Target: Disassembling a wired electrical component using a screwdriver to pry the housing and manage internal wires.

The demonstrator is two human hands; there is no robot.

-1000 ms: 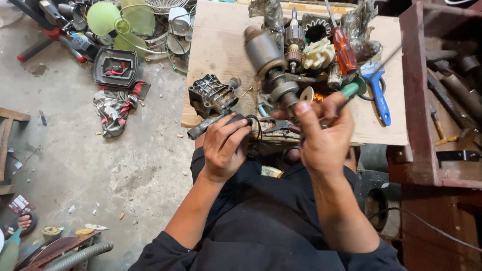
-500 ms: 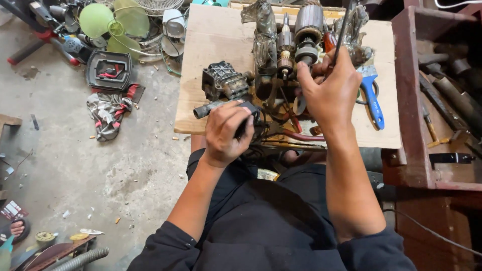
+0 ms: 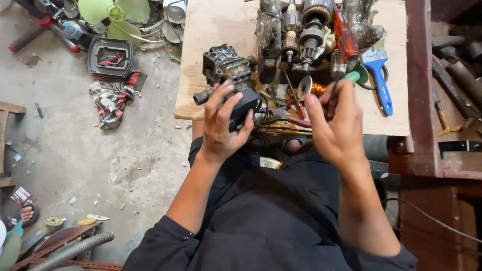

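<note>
— What's the left hand (image 3: pixel 221 128) got?

— A black, blocky tool body (image 3: pixel 244 106) with a dark stub sticking out to the left. It sits at the near edge of the board worktop (image 3: pixel 211 30), fingers wrapped over its top, thumb on the right side. Just behind it stands a grimy grey gear housing (image 3: pixel 225 64).

— And further right?

— A small shiny disc with a copper-coloured coil (image 3: pixel 310 88) shows just above the right hand (image 3: pixel 335 128). That hand's fingers are pinched around a thin dark shaft; a green handle (image 3: pixel 357 75) shows just past the fingertips, but whether it belongs to that shaft I cannot tell. Behind lie motor armatures (image 3: pixel 312 25), an orange-handled screwdriver (image 3: pixel 344 34) and a blue brush (image 3: pixel 379 80).

— Anything different from half a second back?

— The right hand has dropped from up among the armatures to the worktop's near edge. The left hand keeps its grip on the black body, which has moved little.
</note>
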